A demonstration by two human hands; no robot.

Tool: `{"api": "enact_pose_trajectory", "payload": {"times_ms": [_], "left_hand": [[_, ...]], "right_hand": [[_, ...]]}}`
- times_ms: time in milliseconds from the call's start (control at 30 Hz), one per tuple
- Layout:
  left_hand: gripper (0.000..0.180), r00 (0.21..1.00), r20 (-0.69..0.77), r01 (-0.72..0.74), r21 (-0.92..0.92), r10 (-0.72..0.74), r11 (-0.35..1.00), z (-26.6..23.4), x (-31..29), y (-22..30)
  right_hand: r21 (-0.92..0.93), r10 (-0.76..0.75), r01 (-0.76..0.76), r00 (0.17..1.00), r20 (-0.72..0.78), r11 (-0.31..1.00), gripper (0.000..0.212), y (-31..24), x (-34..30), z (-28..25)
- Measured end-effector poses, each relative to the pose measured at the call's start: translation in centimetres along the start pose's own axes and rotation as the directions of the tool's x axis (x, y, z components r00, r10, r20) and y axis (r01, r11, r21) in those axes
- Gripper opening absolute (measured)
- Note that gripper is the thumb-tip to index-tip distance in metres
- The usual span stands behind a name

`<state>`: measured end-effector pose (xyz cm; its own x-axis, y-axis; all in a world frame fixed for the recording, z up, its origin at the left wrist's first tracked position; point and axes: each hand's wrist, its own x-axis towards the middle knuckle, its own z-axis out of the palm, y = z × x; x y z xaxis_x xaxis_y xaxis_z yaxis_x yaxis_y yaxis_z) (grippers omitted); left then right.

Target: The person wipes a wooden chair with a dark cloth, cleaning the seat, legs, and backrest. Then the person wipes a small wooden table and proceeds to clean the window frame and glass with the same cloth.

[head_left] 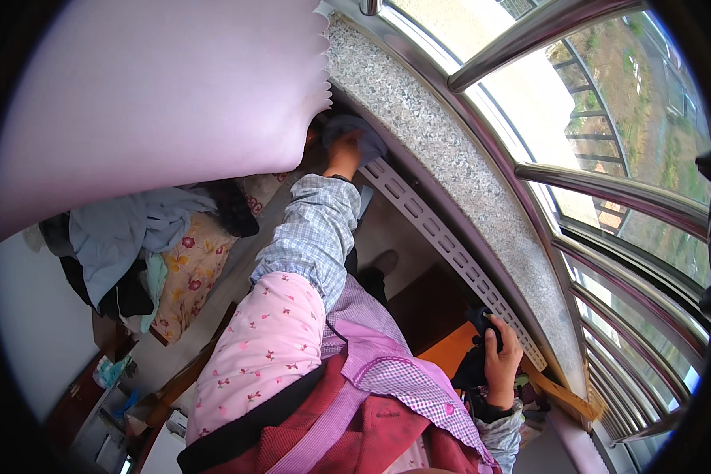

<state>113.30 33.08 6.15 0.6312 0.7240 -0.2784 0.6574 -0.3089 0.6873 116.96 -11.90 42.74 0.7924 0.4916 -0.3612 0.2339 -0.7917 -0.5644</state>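
Note:
My left hand [344,156] reaches far forward, its fingers closed on a blue-grey cloth [370,142]. The cloth lies at the far end of a white radiator [434,229] with a slotted top, below the stone sill. Part of the cloth is hidden by my hand and the curtain's edge. Nearer to me on the right, my right hand [504,357] grips a black, soft-looking bundle [472,359] beside the near end of the radiator. Its exact kind is unclear.
A lilac curtain [174,87] with a scalloped edge hangs at the upper left. The speckled stone sill [450,142] and metal window bars [608,189] run along the right. Clothes [126,237] lie piled on floral bedding [189,276] at left. An orange surface [446,347] is near my right hand.

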Motion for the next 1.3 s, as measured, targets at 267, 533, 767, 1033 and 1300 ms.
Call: {"api": "enact_pose_trajectory", "payload": {"times_ms": [267, 533, 767, 1033, 1300], "left_hand": [[0.032, 0.983, -0.071, 0.122, -0.44, -0.169, 0.89, -6.9, -4.7, 2.2], [0.031, 0.967, 0.146, 0.231, -0.852, -0.21, 0.47, -11.0, -10.1, 6.8], [0.025, 0.964, 0.084, 0.066, -0.995, 0.254, 0.079, -21.2, -18.1, 19.4], [0.027, 0.75, -0.111, -0.162, -0.987, 0.652, 0.019, -33.0, -27.3, 35.0], [0.033, 0.601, -0.138, -0.265, -0.964, 0.788, 0.033, -36.7, -32.9, 42.2]], "right_hand": [[0.003, -0.061, 0.062, 0.998, -0.029, 0.998, 0.024, -1.3, -0.2, -0.6], [-0.012, -0.147, 0.147, 0.986, -0.077, 0.989, 0.024, -2.0, -0.6, -3.1], [-0.077, -0.162, 0.158, 0.986, -0.047, 0.984, 0.02, -3.1, -0.2, -6.2], [0.019, -0.484, 0.484, 0.875, -0.03, 0.875, 0.055, -11.4, 3.4, -9.8], [0.082, -0.585, 0.586, 0.81, -0.045, 0.806, 0.044, -15.9, 3.1, -10.7]]}}
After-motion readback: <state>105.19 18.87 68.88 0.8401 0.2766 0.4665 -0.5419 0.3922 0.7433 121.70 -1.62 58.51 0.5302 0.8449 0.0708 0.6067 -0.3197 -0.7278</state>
